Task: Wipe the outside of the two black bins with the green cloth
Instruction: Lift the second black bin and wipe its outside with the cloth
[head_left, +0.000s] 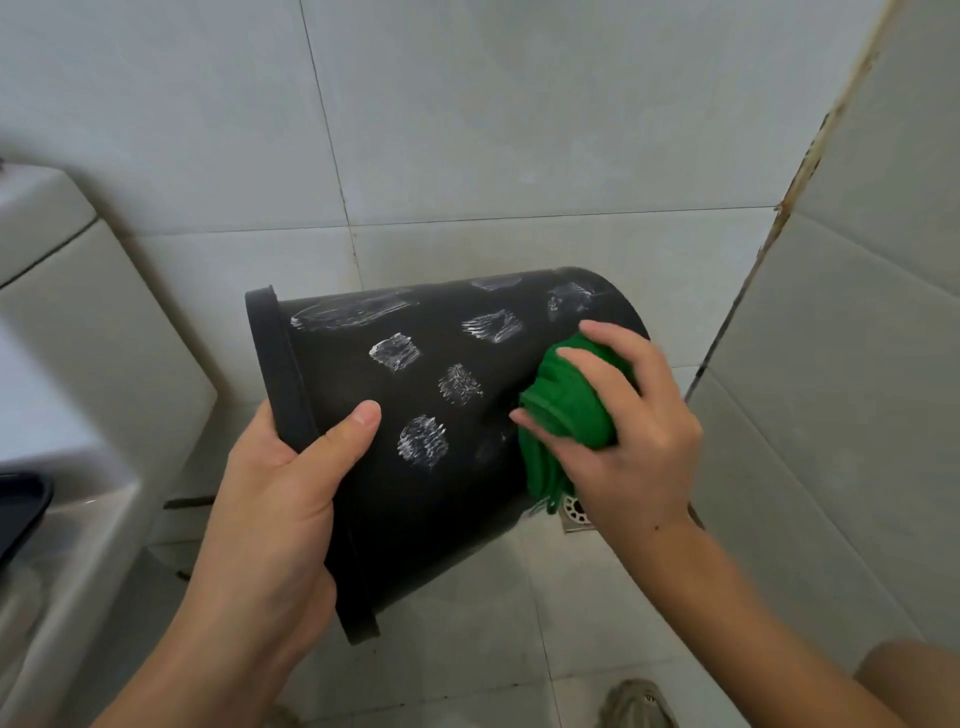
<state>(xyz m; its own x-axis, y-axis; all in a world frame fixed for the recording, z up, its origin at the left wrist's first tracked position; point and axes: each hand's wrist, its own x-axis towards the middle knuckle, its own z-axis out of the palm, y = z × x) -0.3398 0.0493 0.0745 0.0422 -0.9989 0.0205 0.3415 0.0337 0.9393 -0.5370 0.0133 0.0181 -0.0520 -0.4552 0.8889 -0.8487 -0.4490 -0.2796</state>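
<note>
Black plastic fills the middle of the view: a black bin held off the floor and tipped on its side, its rimmed mouth toward nine o'clock and its closed base toward two o'clock. White smeared patches dot its upper wall. The left hand grips the rim at about seven o'clock of the bin, thumb laid over the outer wall and the fingers hidden behind or inside the mouth. The right hand is at three o'clock of the bin, close to its base, fingers curled and clenched around a bunched green cloth. The cloth sits between that palm and the bin's wall, pressed against the plastic, with a loose end hanging toward six o'clock. Just below the cloth a metal floor drain shows on the pale tiled floor. A white toilet stands at nine o'clock, and a shoe shows at five o'clock.
</note>
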